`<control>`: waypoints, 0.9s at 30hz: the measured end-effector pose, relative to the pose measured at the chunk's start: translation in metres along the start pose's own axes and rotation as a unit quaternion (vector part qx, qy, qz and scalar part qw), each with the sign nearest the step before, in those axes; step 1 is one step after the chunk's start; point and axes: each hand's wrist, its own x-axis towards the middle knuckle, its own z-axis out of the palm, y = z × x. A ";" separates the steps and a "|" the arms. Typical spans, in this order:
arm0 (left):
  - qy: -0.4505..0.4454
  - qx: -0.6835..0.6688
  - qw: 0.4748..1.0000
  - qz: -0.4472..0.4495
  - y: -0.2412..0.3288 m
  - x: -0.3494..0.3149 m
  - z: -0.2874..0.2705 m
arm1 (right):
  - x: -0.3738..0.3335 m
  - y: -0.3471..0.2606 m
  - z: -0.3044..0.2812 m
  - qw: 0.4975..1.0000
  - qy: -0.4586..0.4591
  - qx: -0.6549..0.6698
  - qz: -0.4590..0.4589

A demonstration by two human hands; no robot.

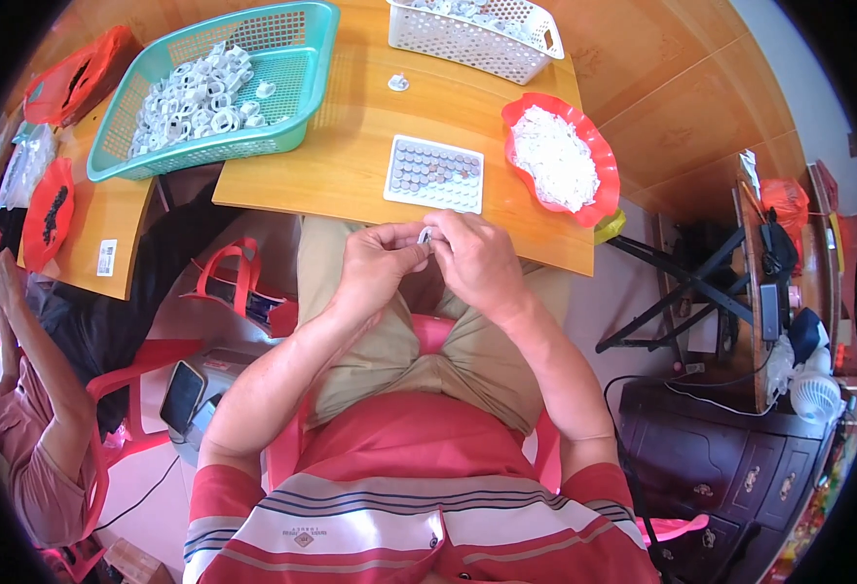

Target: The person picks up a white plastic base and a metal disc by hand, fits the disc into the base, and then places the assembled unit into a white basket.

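Note:
Over my lap, just off the table's near edge, both hands meet on a small white ring-like plastic part [426,235]. My left hand [375,265] pinches it between thumb and fingers. From the other side the fingers of my right hand [479,261] close on it and partly cover it. Right beyond my hands lies a white tray [391,187] with rows of small round grey pieces in its pockets; some pockets nearest the right corner look white. To its right a red scalloped dish [607,185] holds a heap of tiny white pieces. One loose white part [398,83] sits farther back on the wooden table [351,161].
A teal basket [302,112] of white plastic parts stands at the back left, a white perforated basket [458,47] at the back right. At far left a co-worker's arm [44,331] is near a red dish [39,243] of black pieces. A red-handled bag [243,282] lies below.

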 end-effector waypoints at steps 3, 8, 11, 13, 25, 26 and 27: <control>-0.013 -0.004 1.000 -0.003 0.003 -0.002 0.002 | 0.001 0.001 -0.003 0.999 -0.025 0.026 0.034; -0.017 0.011 1.000 0.001 0.003 -0.002 0.001 | -0.001 0.011 0.001 0.957 -0.053 0.215 0.186; -0.029 0.010 0.999 0.012 0.001 -0.002 0.000 | -0.002 0.022 0.003 0.942 -0.054 0.260 0.205; -0.038 0.013 0.999 0.010 0.004 -0.002 0.000 | -0.004 0.035 0.004 0.906 -0.074 0.331 0.252; -0.041 0.001 0.999 -0.001 0.001 0.002 -0.003 | -0.007 0.035 0.003 0.775 -0.091 0.504 0.370; -0.040 -0.006 0.999 -0.003 0.001 0.002 -0.004 | -0.008 0.035 0.004 0.776 -0.084 0.509 0.362; -0.040 -0.006 0.999 -0.003 0.002 0.002 -0.004 | -0.009 0.035 0.004 0.776 -0.083 0.509 0.362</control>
